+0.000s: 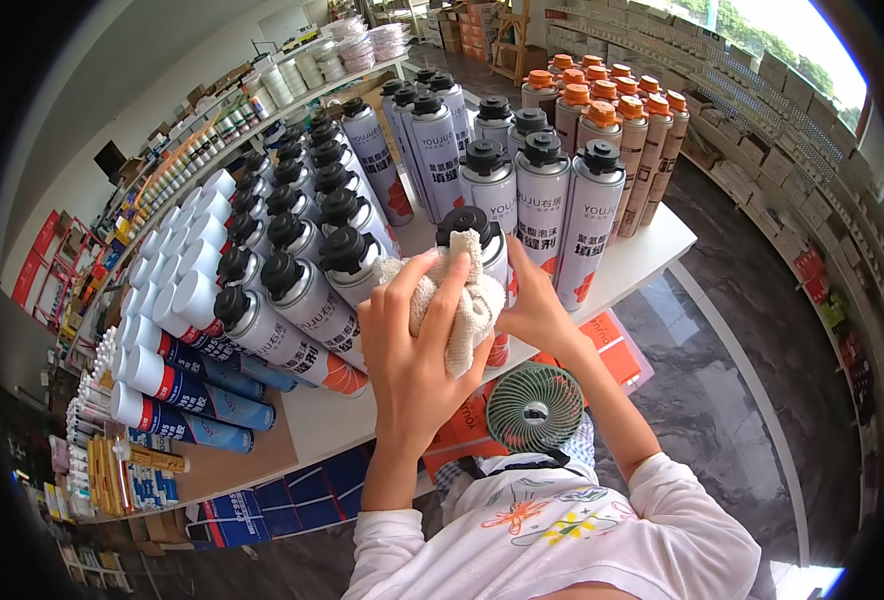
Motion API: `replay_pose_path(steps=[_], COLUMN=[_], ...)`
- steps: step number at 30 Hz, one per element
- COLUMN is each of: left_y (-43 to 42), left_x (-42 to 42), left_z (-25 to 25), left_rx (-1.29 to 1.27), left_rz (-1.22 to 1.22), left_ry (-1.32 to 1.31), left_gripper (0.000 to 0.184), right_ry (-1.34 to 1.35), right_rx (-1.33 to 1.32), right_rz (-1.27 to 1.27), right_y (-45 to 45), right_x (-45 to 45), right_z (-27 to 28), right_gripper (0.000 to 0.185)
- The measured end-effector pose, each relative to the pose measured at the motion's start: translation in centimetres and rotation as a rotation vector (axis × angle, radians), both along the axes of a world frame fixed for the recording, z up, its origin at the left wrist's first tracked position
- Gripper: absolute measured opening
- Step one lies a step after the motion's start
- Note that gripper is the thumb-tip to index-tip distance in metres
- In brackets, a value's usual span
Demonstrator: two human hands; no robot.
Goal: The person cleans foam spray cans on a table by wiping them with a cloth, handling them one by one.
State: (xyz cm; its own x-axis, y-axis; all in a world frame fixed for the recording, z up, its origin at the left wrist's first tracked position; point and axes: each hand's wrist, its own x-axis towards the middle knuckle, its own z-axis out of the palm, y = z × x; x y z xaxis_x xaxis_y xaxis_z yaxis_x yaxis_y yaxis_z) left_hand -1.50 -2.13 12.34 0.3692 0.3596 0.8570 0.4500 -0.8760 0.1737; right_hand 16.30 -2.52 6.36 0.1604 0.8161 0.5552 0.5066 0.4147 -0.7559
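My left hand (414, 340) is closed on a cream-coloured cloth (475, 309), which is bunched between the fingers and pressed against a foam spray can (493, 258). This can is white with a black cap, and much of its body is hidden behind the cloth and fingers. On its right side my right hand (540, 305) is wrapped around it, thumb pointing up. Just behind stand more upright white cans (541, 195) with black caps. To the left, near my left hand, rows of similar cans (307, 305) stand close together.
Orange-capped cans (630, 150) stand at the table's far right. White-capped blue tubes (197, 385) fill the left end. Below the table edge (630, 272) are a green fan (534, 408) at my waist and orange boxes (610, 345). Stocked shelves (752, 130) line the room.
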Motion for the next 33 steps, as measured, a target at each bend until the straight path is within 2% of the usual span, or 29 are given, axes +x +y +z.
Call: replay_pose_path(steps=[2, 6, 7, 10, 15, 21, 24, 25, 27, 30, 33], left_y=[-0.2, -0.1, 0.0, 1.2, 1.0, 1.4, 2.0, 2.1, 1.9, 1.9, 1.9], left_x=[0.4, 0.4, 0.4, -0.2, 0.3, 0.5, 0.4, 0.4, 0.6, 1.0, 0.9], left_z=[0.7, 0.8, 0.9, 1.6, 1.0, -0.8, -1.2, -1.1, -0.9, -1.1, -1.2], left_rx=[-0.129, -0.135, -0.148, -0.090, -0.161, -0.252, -0.185, -0.183, 0.009, -0.004, -0.099], left_rz=[0.037, 0.062, 0.040, -0.071, -0.061, -0.087, -0.129, -0.128, -0.039, -0.030, -0.049], left_ry=[0.100, 0.220, 0.217, 0.262, 0.175, -0.048, -0.130, -0.130, -0.006, 0.080, 0.015], left_gripper=[0.065, 0.072, 0.072, 0.073, 0.067, 0.055, 0.058, 0.058, 0.064, 0.070, 0.061], right_ry=[0.245, 0.227, 0.195, 0.194, 0.214, 0.245, 0.223, 0.223, 0.255, 0.331, 0.305], right_rx=[-0.147, -0.096, -0.115, -0.060, -0.039, 0.009, 0.006, 0.008, 0.016, -0.098, -0.093], right_rz=[0.139, 0.039, -0.009, 0.000, -0.019, -0.064, -0.060, -0.058, -0.058, -0.066, -0.086], right_y=[0.5, 0.6, 0.2, 0.7, 0.9, 1.0, 1.0, 1.1, 1.1, 0.9, 0.9], right_x=[-0.6, -1.4, -1.4, -1.4, -2.1, -2.4, -2.5, -2.5, -2.7, -2.3, -2.6], right_z=[-0.1, -0.9, -0.6, -1.4, -1.5, -1.8, -1.8, -1.8, -1.7, -1.5, -1.3], right_gripper=[0.088, 0.084, 0.072, 0.082, 0.078, 0.077, 0.076, 0.076, 0.076, 0.074, 0.074])
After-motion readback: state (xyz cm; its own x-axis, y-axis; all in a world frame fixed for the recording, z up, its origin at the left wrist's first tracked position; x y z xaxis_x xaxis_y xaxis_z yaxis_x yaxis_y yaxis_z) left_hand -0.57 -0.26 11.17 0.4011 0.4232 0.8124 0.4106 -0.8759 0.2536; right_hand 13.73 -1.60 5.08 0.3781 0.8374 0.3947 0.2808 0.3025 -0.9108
